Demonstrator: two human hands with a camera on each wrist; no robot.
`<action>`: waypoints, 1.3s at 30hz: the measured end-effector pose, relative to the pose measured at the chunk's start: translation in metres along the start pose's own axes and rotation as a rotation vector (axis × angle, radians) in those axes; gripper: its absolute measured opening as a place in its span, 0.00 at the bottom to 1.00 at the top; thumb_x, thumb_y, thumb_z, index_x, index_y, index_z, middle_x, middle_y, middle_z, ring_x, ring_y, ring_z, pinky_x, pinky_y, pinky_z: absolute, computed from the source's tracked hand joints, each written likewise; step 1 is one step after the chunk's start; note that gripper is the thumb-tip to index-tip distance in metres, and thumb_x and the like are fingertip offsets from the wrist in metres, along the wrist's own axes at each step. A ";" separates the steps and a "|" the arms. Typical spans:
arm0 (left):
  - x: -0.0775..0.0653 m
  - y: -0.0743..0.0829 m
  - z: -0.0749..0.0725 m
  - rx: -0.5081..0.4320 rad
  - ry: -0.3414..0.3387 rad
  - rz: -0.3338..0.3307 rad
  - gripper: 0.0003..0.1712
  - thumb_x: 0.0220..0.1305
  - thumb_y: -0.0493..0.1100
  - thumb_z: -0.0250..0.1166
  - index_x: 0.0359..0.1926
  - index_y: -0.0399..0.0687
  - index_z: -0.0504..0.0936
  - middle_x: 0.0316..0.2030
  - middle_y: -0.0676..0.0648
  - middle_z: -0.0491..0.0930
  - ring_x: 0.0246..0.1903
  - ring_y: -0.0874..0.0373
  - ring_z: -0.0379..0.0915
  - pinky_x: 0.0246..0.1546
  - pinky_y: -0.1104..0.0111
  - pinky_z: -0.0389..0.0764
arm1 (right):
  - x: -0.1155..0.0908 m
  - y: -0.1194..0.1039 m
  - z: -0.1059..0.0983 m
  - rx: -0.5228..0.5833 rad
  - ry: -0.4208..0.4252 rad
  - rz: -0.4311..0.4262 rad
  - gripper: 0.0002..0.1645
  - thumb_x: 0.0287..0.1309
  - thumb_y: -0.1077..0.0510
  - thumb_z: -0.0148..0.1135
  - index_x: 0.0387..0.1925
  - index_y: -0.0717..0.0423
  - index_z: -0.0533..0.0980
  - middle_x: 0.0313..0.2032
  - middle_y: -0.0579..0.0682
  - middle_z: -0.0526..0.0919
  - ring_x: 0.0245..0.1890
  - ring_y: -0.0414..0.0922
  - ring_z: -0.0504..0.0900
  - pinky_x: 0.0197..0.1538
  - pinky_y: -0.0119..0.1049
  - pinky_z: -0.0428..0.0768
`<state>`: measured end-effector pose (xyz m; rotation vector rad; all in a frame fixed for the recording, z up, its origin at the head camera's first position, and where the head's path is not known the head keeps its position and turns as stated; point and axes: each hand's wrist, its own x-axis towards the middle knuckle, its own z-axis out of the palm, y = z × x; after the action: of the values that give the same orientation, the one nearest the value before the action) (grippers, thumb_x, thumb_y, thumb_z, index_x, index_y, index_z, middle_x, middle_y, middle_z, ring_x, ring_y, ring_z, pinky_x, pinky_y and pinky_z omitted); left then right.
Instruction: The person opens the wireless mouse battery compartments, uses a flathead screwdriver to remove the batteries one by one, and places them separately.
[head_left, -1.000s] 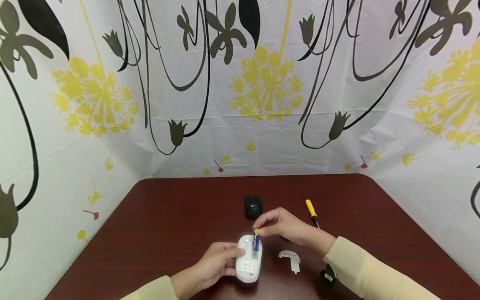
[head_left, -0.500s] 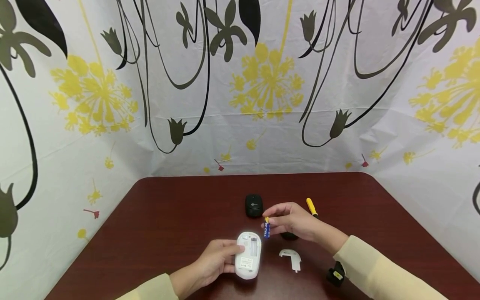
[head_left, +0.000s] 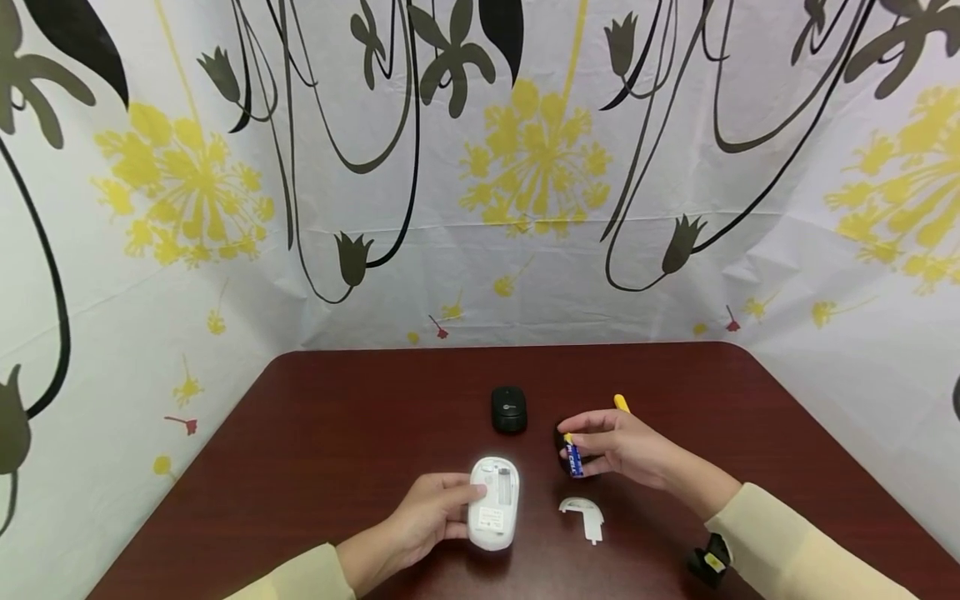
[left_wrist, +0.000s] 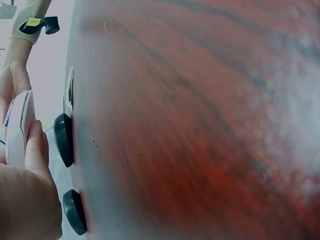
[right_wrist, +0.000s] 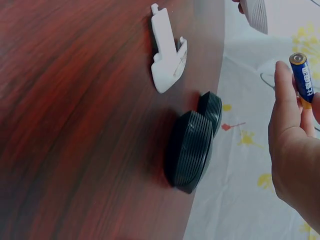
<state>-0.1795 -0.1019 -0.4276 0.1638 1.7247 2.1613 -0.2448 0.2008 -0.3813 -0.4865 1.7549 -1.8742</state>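
My left hand (head_left: 427, 518) grips a white computer mouse (head_left: 493, 512) by its left side, underside up. The mouse's battery slot is uncovered, with no battery visible inside. To the right, my right hand (head_left: 633, 450) pinches a blue battery (head_left: 574, 460) with a yellow end, apart from the mouse. In the right wrist view the battery (right_wrist: 303, 77) stands tilted between fingers and thumb. A white battery cover (head_left: 585, 518) lies on the table between the two arms. The left wrist view shows the mouse (left_wrist: 21, 130) edge-on in the left hand.
A black mouse (head_left: 509, 410) sits farther back on the dark red table (head_left: 375, 417). Another black mouse (right_wrist: 190, 150) is largely hidden behind my right hand in the head view. Beyond that hand shows a yellow screwdriver handle (head_left: 621, 403). A patterned cloth (head_left: 465, 283) surrounds the table.
The battery has come out of the white mouse's slot in my right hand, which has moved away to the right. My left hand still holds the mouse in nearly the same place.
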 end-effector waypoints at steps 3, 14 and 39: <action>0.000 0.000 -0.001 -0.002 0.005 -0.002 0.23 0.64 0.37 0.63 0.54 0.22 0.74 0.39 0.36 0.83 0.37 0.49 0.83 0.37 0.58 0.84 | -0.004 0.001 -0.004 -0.005 -0.003 0.006 0.13 0.67 0.63 0.57 0.52 0.60 0.77 0.44 0.58 0.81 0.44 0.47 0.83 0.46 0.45 0.83; 0.001 0.008 -0.011 -0.019 0.034 0.000 0.25 0.64 0.37 0.63 0.56 0.21 0.72 0.40 0.36 0.83 0.38 0.48 0.82 0.39 0.56 0.84 | -0.021 0.008 -0.016 -0.017 0.063 0.089 0.25 0.69 0.61 0.56 0.59 0.75 0.66 0.44 0.61 0.81 0.45 0.51 0.82 0.45 0.44 0.83; 0.008 0.038 -0.079 0.004 0.292 0.047 0.27 0.66 0.37 0.61 0.58 0.20 0.67 0.35 0.42 0.83 0.35 0.54 0.82 0.35 0.63 0.84 | -0.047 0.031 -0.039 -0.057 0.136 0.187 0.22 0.66 0.66 0.56 0.57 0.76 0.68 0.40 0.54 0.81 0.38 0.45 0.81 0.44 0.43 0.83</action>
<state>-0.2194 -0.1783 -0.4115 -0.1175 1.8961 2.3090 -0.2261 0.2597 -0.4112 -0.2104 1.8754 -1.7658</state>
